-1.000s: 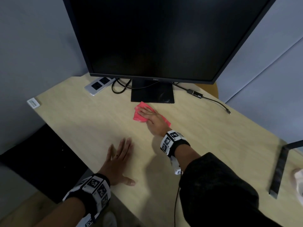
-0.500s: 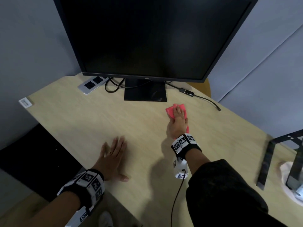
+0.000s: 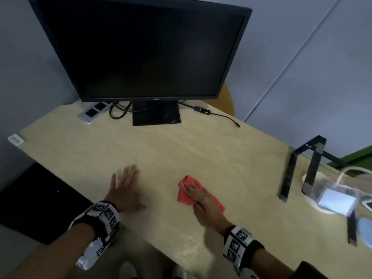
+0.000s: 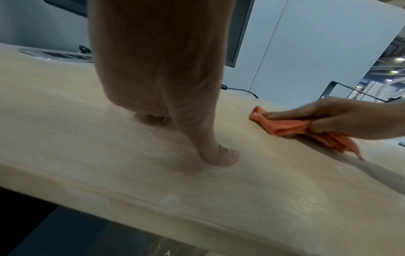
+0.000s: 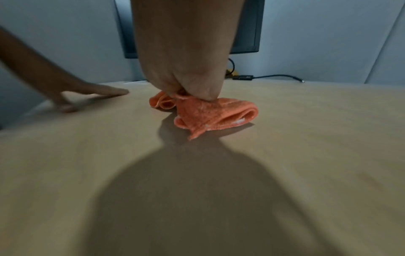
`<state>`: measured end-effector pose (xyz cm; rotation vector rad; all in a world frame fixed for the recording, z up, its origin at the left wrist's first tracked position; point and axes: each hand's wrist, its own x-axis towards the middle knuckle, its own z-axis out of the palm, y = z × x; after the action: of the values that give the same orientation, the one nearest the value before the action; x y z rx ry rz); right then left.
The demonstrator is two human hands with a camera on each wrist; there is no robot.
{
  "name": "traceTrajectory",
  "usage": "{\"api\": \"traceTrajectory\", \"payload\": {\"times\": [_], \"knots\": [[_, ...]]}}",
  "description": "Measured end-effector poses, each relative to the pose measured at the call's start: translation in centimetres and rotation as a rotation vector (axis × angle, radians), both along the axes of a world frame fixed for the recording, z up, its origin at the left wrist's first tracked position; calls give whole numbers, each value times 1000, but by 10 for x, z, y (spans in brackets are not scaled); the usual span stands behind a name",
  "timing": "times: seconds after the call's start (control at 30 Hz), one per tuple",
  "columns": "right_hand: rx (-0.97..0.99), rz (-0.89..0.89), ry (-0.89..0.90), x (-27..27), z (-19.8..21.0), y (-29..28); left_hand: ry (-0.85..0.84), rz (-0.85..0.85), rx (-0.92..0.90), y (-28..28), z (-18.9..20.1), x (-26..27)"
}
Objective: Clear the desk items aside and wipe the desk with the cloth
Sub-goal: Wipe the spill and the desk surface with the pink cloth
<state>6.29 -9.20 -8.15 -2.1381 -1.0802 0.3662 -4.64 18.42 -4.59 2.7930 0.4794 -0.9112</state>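
Note:
A folded red-orange cloth [image 3: 184, 195] lies on the light wooden desk [image 3: 181, 148], near its front edge. My right hand [image 3: 201, 200] presses flat on the cloth with its fingers stretched out over it. In the right wrist view the heel of the right hand [image 5: 186, 52] bears down on the bunched cloth [image 5: 214, 112]. My left hand [image 3: 124, 188] rests flat on the desk to the left of the cloth, fingers spread, holding nothing. From the left wrist view the cloth [image 4: 282, 127] sits under the right hand [image 4: 339, 117], about a hand's width from the left hand [image 4: 164, 69].
A dark monitor [image 3: 151, 53] stands at the back, with a power strip [image 3: 94, 111] and a loose cable adapter [image 3: 203, 111] beside its base. A black metal stand [image 3: 302, 168], a white box [image 3: 336, 200] and a blue item [image 3: 365, 226] crowd the right end.
My right hand has slid the cloth from in front of the monitor base to the right, then back toward the desk's front edge. The left hand has stayed flat in place.

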Motion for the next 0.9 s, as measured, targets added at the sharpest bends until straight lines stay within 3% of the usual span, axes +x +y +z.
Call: {"api": "traceTrajectory", "payload": {"times": [0.13,0.27,0.33,0.47,0.63,0.77,0.9], "knots": [[-136,119,21,-45,5,-34,9,-49,58,-7,6,-1],[-26,103,62,-57,18,-60,47,-144,76,-29,20,1],[66,-34,98,-62,31,-70,-3,-125,33,-44,23,3],[132,-377,112,-64,50,-92,-264,-65,-63,-87,22,7],[271,-830,160,-35,67,-147,-543,-179,-324,-157,30,37],[296,-1141,29,-13,90,-217,-495,-84,-681,-221,57,75],[298,-1312,-201,1,125,-287,-471,-158,-727,-279,81,118]]}}
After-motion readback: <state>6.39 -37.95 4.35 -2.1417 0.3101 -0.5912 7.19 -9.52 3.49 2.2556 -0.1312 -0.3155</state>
